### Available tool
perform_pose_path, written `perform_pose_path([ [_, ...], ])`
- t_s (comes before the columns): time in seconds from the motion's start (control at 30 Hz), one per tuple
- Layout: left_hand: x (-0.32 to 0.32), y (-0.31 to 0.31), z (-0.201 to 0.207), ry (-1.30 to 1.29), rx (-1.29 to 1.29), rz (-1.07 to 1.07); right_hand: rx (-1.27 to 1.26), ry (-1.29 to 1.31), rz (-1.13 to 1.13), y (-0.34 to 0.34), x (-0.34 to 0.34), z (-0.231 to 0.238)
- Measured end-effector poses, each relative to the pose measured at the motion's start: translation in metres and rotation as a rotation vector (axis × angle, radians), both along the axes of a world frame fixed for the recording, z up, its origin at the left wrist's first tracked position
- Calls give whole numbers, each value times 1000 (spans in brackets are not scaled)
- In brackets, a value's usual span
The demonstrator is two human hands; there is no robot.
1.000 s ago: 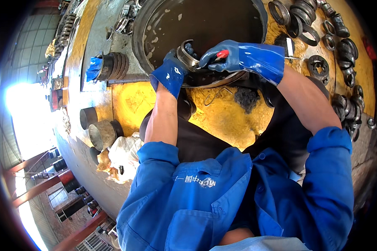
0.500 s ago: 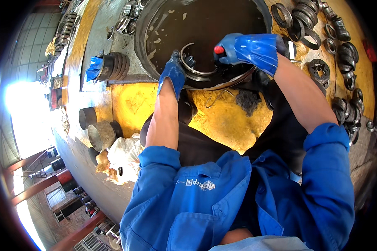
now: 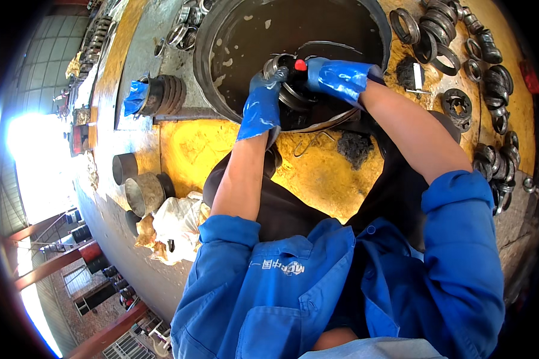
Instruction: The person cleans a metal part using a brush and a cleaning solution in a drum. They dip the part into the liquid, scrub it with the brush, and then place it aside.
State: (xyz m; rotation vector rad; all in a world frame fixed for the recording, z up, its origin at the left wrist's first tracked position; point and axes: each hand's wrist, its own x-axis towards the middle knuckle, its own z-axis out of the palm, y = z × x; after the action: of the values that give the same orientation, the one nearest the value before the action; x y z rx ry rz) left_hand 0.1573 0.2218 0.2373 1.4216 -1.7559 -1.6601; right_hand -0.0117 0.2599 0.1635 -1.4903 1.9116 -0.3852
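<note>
A shiny metal ring [image 3: 293,102] is held tilted over the dark liquid in a large round pan [image 3: 202,75]. My left hand [image 3: 266,85], in a blue rubber glove, is closed around the ring's left side. My right hand [image 3: 318,74], gloved the same way, is closed on a dark tool with a red end [image 3: 300,64], and it is up against the ring. The tool's working end is hidden between the hands and the ring, so I cannot tell its kind.
Dark metal rings [image 3: 440,27] and a slotted disc [image 3: 457,103] lie on the right. A ribbed cylinder [image 3: 166,94] with blue material stands left of the pan. Open tubes [image 3: 144,192] and a pale plastic bag [image 3: 179,226] sit nearer. A black wad [image 3: 354,148] lies on yellow sheeting.
My right hand has moved left with the red-ended tool and now meets the ring. My left hand has shifted slightly right, and the ring has turned and tilted.
</note>
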Motion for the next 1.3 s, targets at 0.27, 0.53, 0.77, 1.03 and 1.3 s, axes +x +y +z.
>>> perform_pose_path([
  [0.27,5,-25,-92,-362,-242,131,-123,264,113,5,2,-8],
  [0.53,15,-54,-85,-147,-86,58,-71,-188,-341,-5,4,2],
  [0.77,5,-74,-69,-208,-197,-98,-77,-255,-152,-6,16,-19],
  [1.03,-7,-40,-69,-493,-515,-130,-90,280,232,9,6,-16],
  [1.3,8,-23,-66,-625,-367,-93,-414,595,280,6,8,2],
])
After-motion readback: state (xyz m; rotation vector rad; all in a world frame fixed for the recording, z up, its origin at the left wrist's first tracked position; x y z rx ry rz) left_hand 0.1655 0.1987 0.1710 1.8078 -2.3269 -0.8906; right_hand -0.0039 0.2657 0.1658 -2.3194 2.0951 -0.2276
